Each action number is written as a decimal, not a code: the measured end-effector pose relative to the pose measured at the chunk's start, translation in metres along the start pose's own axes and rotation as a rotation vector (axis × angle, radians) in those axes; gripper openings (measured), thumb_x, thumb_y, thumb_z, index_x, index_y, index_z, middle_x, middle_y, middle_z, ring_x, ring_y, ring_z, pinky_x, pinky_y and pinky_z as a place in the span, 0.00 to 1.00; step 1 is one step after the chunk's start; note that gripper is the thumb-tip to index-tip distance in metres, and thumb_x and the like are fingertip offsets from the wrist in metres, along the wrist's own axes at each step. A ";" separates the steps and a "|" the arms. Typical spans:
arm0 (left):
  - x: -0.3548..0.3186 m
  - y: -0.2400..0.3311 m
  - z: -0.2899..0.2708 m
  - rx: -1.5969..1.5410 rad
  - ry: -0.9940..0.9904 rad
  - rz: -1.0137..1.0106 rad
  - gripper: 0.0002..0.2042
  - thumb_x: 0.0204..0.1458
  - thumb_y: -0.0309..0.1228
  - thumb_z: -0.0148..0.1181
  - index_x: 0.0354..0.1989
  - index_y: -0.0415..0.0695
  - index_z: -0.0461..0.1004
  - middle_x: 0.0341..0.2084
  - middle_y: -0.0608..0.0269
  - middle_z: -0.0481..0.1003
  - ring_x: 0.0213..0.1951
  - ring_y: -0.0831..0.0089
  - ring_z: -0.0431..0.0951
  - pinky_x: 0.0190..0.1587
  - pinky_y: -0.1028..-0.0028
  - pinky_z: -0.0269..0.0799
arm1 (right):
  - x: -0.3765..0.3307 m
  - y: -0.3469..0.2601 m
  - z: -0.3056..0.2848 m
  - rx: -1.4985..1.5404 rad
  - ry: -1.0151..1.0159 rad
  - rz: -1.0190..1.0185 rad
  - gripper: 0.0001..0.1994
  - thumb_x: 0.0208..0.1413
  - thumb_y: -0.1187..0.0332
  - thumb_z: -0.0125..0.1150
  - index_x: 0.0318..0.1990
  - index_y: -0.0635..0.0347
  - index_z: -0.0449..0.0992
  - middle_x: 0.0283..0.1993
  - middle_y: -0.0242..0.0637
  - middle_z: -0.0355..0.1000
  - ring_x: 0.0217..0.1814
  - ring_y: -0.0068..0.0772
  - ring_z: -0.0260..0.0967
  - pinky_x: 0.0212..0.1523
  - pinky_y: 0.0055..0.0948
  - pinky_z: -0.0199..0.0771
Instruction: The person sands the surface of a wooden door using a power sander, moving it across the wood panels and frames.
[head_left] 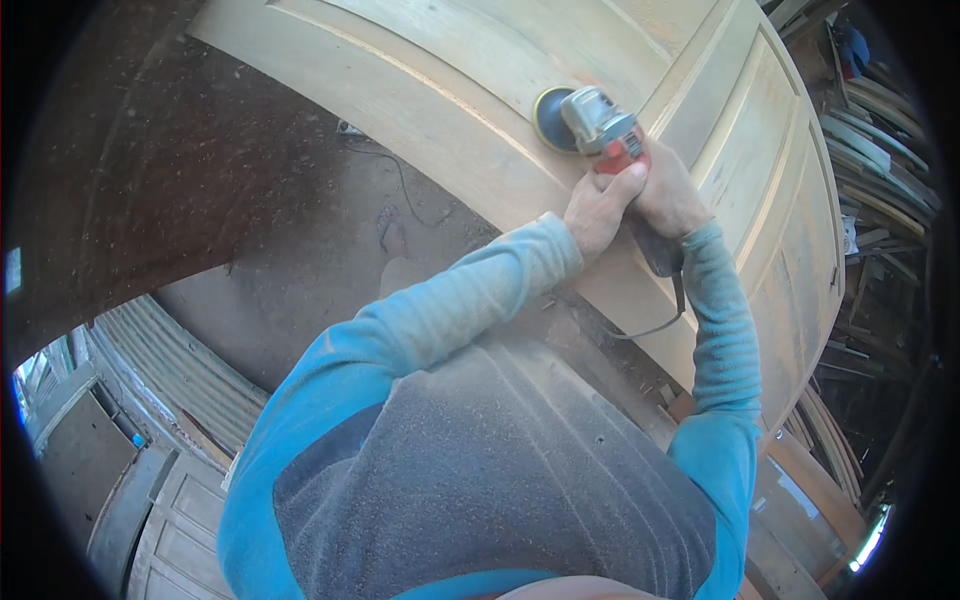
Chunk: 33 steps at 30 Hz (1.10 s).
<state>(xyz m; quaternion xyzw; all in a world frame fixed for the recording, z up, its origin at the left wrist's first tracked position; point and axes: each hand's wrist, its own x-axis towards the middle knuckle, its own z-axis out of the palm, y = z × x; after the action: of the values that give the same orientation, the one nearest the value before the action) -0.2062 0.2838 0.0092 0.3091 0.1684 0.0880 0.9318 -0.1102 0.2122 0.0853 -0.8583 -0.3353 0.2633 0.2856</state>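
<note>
Both my hands hold an angle grinder with a red and silver body and a round sanding disc edged in yellow. My left hand wraps the body from the left, thumb on top. Closed round the grip from the right is my right hand. The disc sits tilted at the surface of a pale wooden panel door; whether it touches cannot be made out. From the grinder's dark rear end a cord hangs over the door's near edge.
Stacked wood offcuts stand along the right side. A dark floor with a loose cable spreads to the left. At lower left are a corrugated sheet and another panelled door. Dust specks hang in the air.
</note>
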 end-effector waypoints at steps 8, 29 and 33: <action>0.045 0.024 -0.006 0.023 -0.061 -0.217 0.25 0.64 0.51 0.60 0.52 0.38 0.79 0.44 0.63 0.80 0.46 0.76 0.77 0.53 0.73 0.73 | 0.035 -0.006 -0.013 0.136 0.057 0.227 0.22 0.56 0.59 0.67 0.54 0.63 0.78 0.46 0.40 0.81 0.44 0.30 0.78 0.48 0.33 0.78; 0.085 0.076 -0.071 -0.003 -0.428 -0.428 0.25 0.65 0.48 0.56 0.63 0.42 0.70 0.51 0.59 0.77 0.51 0.69 0.79 0.55 0.67 0.76 | 0.063 -0.062 0.050 0.243 0.441 0.435 0.21 0.56 0.57 0.71 0.48 0.65 0.82 0.37 0.43 0.82 0.40 0.41 0.79 0.45 0.37 0.78; 0.083 0.103 -0.052 0.158 -0.432 -0.515 0.26 0.66 0.49 0.55 0.63 0.42 0.70 0.52 0.60 0.77 0.52 0.68 0.78 0.57 0.66 0.74 | 0.058 -0.049 0.048 0.262 0.539 0.527 0.22 0.56 0.57 0.70 0.51 0.65 0.81 0.38 0.45 0.81 0.41 0.39 0.79 0.45 0.36 0.77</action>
<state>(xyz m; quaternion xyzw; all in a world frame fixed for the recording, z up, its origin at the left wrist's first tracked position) -0.1543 0.4165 0.0112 0.3394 0.0459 -0.2308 0.9107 -0.1251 0.2994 0.0696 -0.9095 0.0199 0.1334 0.3932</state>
